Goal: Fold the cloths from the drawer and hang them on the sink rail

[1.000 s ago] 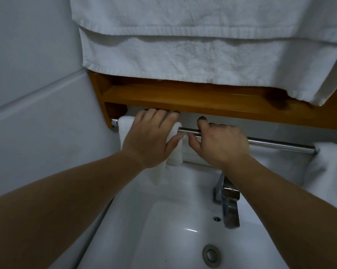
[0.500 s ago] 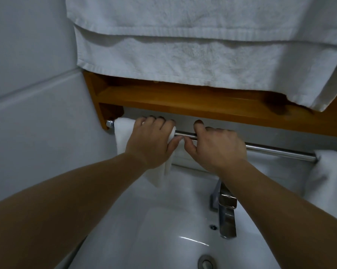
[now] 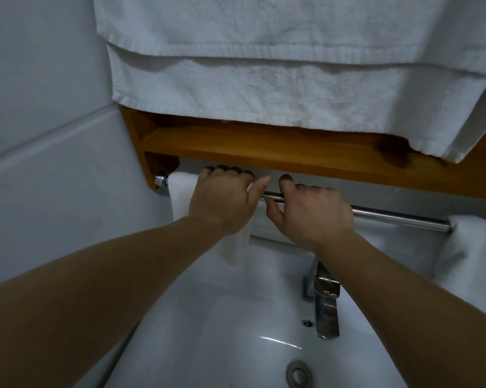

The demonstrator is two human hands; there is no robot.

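A folded white cloth (image 3: 180, 194) hangs over the left end of the chrome sink rail (image 3: 390, 217), its lower part dropping toward the basin. My left hand (image 3: 222, 203) lies on top of it, fingers curled over the cloth and rail, thumb pointing right. Just to its right, my right hand (image 3: 311, 214) curls its fingers over the bare rail, thumb below the bar. A second white cloth (image 3: 477, 247) sits at the rail's right end.
A wooden shelf (image 3: 264, 152) runs close above the rail, with a large white towel (image 3: 264, 79) draped over it. Below are the white sink (image 3: 222, 331), a chrome faucet (image 3: 324, 303) and the drain (image 3: 297, 373). A tiled wall stands on the left.
My left thumb has lifted off the front of the cloth and now points right. Both hands stay at the same spot on the rail.
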